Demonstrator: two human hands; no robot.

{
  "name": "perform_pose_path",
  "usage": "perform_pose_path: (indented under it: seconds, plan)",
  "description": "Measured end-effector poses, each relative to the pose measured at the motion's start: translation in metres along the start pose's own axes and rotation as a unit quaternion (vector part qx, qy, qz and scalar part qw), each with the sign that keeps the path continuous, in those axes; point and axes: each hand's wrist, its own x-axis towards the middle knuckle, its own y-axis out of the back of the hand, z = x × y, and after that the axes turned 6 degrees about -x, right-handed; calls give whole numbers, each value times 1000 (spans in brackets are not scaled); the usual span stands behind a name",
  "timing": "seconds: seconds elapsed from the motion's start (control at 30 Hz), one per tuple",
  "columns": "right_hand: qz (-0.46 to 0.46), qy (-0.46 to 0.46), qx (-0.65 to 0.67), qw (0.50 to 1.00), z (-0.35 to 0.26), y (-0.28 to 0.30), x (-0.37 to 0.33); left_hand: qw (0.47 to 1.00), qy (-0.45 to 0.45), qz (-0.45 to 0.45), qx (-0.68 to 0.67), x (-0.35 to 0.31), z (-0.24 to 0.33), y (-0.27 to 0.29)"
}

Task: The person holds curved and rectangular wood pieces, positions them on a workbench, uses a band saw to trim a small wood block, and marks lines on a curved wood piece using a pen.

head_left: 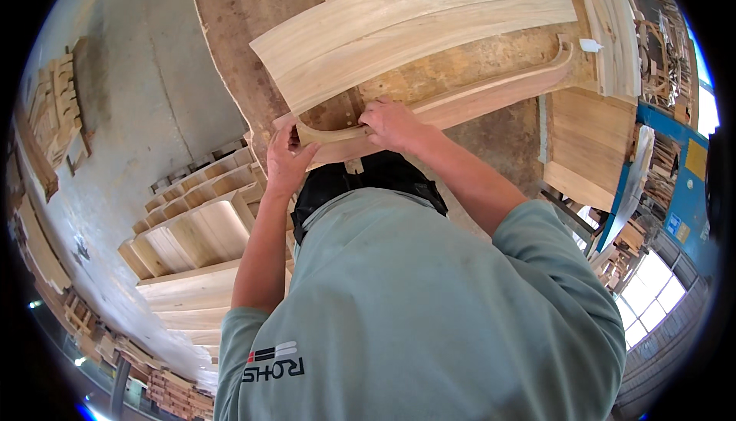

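In the apparent steadying step, the left hand pinches one end of the curved wooden rail, bodyward of the wide curved panel; the right hand touches the rail, closure indeterminable; repositioning would require coordinated support.

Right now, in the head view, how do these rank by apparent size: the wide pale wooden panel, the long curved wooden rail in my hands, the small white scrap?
1. Wide pale wooden panel
2. Long curved wooden rail, similarly long but slimmer
3. Small white scrap, clearly smallest

Woodworking workshop, worn wooden bench, rows of shaped parts, stacked timber
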Motion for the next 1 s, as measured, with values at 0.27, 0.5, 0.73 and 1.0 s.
perform_pose_path:
  seconds: [0.27,0.5,0.73,1.0]
  plan:
    - [24,-17,9,1000,-5,-4,-4,999,-24,18,12,-1,-7,-2]
    - [25,-34,-6,999,-10,1,-7,999,-31,5,24,0,-3,-2]
    - [-1,-1,1,1000,-28,4,4,998,-24,0,53,-2,2,1]
    - [-90,30,117,989,-47,-10,61,999,-18,-12,43,2,-2,2]
